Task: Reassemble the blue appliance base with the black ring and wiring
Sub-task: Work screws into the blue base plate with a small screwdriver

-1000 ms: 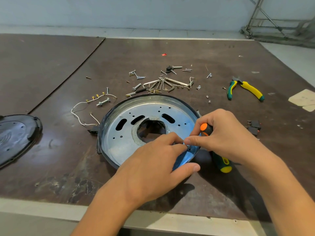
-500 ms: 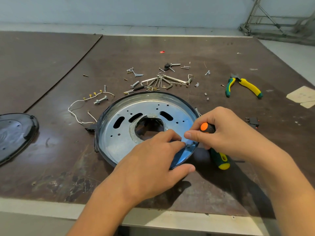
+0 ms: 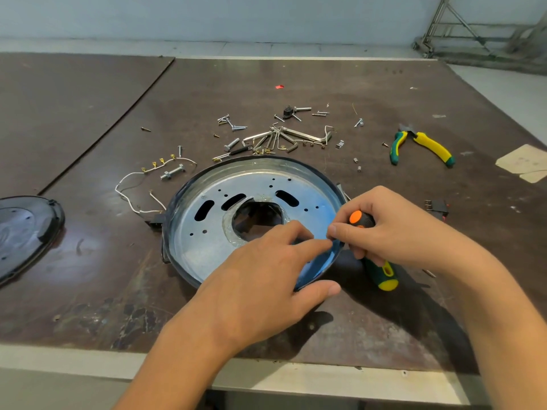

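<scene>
The round blue appliance base [image 3: 207, 232], shiny inside with slots and a middle hole, lies on the dark table with a black ring [image 3: 305, 163] around its rim. My left hand [image 3: 266, 279] lies over its near right part, thumb outside the rim, fingertips pinching at the right edge. My right hand [image 3: 396, 229] grips a screwdriver [image 3: 381, 275] with a green, yellow and orange handle, and its forefinger and thumb meet my left fingertips at the rim. White wiring [image 3: 130, 199] with brass terminals trails from the base's left side.
Loose screws, bolts and hex keys [image 3: 278, 137] are scattered behind the base. Green and yellow pliers [image 3: 426, 146] lie at the right, a black switch [image 3: 436, 207] beyond my right hand, a black cover [image 3: 23, 232] at the left edge. The table's front edge is close below.
Both hands stay at the base's right rim. My left fingers have stretched a little further toward my right fingertips. The view has shifted slightly.
</scene>
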